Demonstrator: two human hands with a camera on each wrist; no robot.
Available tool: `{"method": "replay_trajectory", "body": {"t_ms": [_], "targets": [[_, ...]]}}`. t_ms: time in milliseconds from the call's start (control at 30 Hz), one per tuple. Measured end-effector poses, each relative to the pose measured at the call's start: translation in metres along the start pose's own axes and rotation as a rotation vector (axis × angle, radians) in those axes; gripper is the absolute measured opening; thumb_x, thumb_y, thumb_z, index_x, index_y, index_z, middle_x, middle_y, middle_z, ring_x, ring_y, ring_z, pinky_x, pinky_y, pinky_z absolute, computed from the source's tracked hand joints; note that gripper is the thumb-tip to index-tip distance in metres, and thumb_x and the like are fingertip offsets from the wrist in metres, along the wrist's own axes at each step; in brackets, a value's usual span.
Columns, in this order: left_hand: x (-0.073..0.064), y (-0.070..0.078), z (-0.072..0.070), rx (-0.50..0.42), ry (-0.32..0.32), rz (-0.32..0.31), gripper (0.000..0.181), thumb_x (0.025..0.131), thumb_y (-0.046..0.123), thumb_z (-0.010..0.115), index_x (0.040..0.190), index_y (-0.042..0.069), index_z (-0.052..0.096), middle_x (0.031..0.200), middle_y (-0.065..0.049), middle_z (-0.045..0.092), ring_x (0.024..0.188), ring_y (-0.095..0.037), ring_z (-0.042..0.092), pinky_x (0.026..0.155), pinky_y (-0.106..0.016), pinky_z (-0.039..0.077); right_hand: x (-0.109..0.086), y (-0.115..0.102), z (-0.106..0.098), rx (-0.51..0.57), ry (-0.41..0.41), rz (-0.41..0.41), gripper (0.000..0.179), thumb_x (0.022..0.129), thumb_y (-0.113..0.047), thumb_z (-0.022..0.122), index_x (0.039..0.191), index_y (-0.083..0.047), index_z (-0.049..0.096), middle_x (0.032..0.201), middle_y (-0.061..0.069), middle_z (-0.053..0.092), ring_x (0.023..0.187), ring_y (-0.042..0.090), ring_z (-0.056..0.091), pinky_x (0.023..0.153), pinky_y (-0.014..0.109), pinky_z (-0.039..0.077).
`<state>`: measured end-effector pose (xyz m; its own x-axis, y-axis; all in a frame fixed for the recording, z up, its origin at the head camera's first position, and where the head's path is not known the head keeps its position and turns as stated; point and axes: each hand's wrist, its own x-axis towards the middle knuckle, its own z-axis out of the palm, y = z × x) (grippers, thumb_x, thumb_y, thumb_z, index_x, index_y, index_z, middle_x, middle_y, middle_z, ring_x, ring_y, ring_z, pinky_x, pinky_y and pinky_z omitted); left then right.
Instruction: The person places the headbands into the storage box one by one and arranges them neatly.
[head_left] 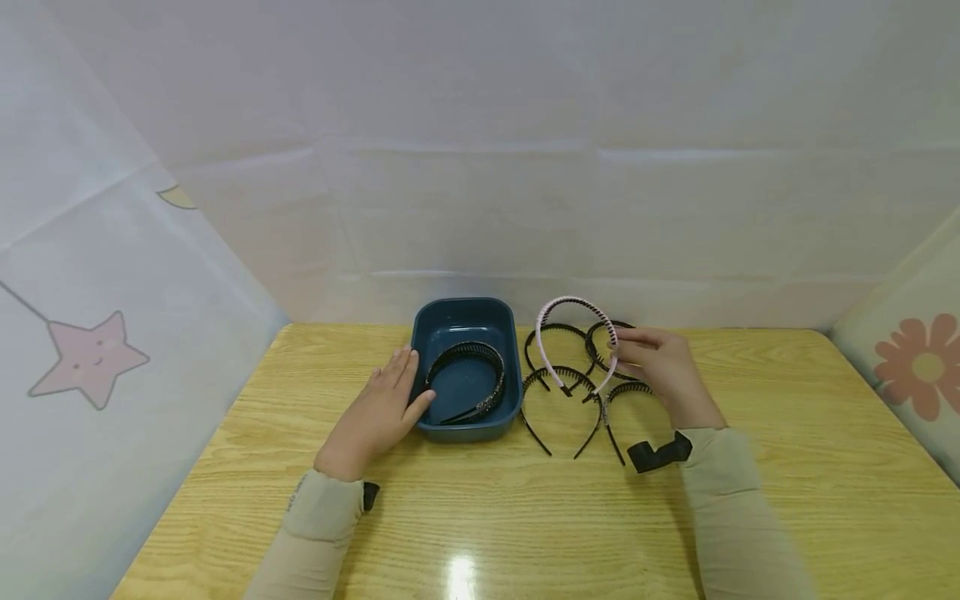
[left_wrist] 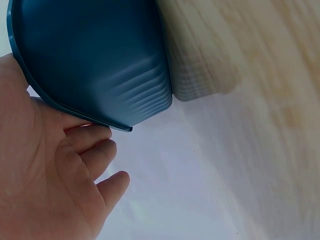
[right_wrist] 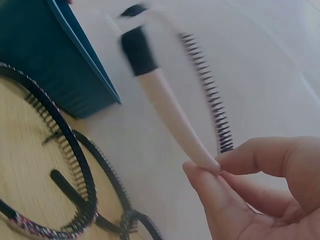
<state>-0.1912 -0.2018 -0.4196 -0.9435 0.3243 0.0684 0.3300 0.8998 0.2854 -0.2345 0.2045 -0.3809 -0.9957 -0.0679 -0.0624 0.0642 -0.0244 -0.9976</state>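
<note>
My right hand pinches a pale pink headband by one side, between thumb and fingers. The headband is raised, its dark tips downward in the head view; black comb teeth line its inner side in the right wrist view. My left hand rests with fairly straight fingers on the left rim of a blue plastic bin. Inside the bin lie dark headbands, nested so that their number is unclear. Several more black headbands lie on the table, below and around the pink one, just right of the bin.
The wooden table runs back to a pale cloth backdrop. Side cloths bear a printed pink star and a flower. A black strap piece sits at the right wrist.
</note>
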Motion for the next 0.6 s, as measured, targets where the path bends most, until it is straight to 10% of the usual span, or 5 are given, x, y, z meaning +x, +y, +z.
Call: {"method": "replay_trajectory", "body": {"t_ms": [300,600], "targets": [[-0.001,0.001,-0.001,-0.002,-0.002,-0.004,0.075,0.109,0.044,0.044,0.160,-0.004,0.017,0.167,-0.020,0.011,0.155,-0.036,0.011,0.124,-0.057,0.015,0.000,0.000,0.018,-0.042,-0.012,-0.015,0.042,0.098,-0.001,0.064,0.137,0.012,0.055,0.105,0.002,0.069,0.089,0.011,0.073,0.089,0.030,0.059],[0.000,0.001,0.000,0.005,0.000,-0.003,0.075,0.109,0.045,0.044,0.160,-0.004,0.017,0.167,-0.021,0.012,0.155,-0.036,0.012,0.124,-0.057,0.015,-0.004,0.000,0.030,-0.039,0.016,-0.042,0.037,0.097,0.003,0.064,0.132,0.014,0.059,0.116,0.025,0.065,0.086,0.013,0.074,0.088,0.033,0.060]]}}
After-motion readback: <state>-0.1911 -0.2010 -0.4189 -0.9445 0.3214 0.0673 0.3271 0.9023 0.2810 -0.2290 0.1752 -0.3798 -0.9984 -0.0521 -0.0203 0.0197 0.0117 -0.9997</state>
